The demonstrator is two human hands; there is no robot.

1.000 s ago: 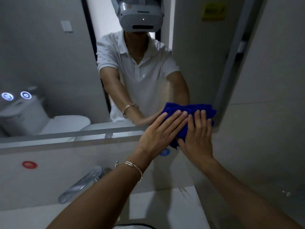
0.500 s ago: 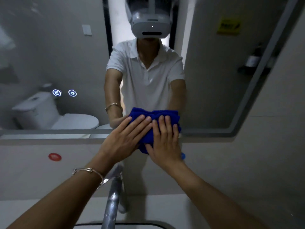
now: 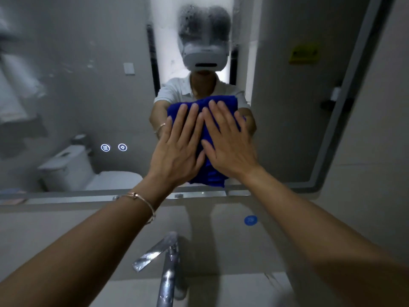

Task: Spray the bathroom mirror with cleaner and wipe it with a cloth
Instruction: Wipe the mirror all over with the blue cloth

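A dim grey bathroom: nearest, at 6 o'clock, stands a chrome tap (image 3: 168, 262). Beyond it both forearms reach for the mirror (image 3: 88, 96). The left hand (image 3: 177, 151) and right hand (image 3: 230, 147) lie side by side, fingers straight and spread, pressing the folded blue cloth (image 3: 209, 173) flat on the glass just above its lower edge. Neither hand curls round it. Farther up, at 12 o'clock, a misted patch of cleaner droplets (image 3: 203, 21) sits unwiped. Wiping looks under way. The next stroke likely calls for pushing the cloth upward into that patch with even pressure.
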